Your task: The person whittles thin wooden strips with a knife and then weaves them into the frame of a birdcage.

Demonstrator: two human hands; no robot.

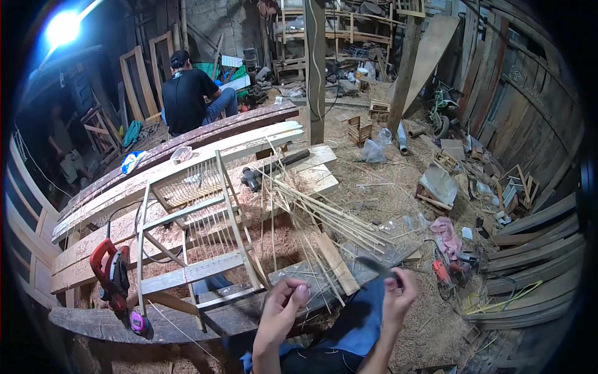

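In front of my lap, my left hand (283, 311) is pinched closed, thumb against fingers; whatever sits between them is too small to make out. My right hand (399, 298) grips a knife (374, 265), its dark blade pointing up and left. Beyond my hands, a bundle of thin wooden sticks (339, 215) lies fanned across the bench, with a short flat board (337, 263) beside it. To the left stands a wooden frame (193, 273) with thin bars across its upper part.
A red power tool (111, 274) and a pink tape measure (138, 323) lie at the bench's left. A hammer (251, 179) rests behind the frame. Another person (184, 93) sits farther back, turned away. Shavings and a pink cloth (445, 237) are on the floor.
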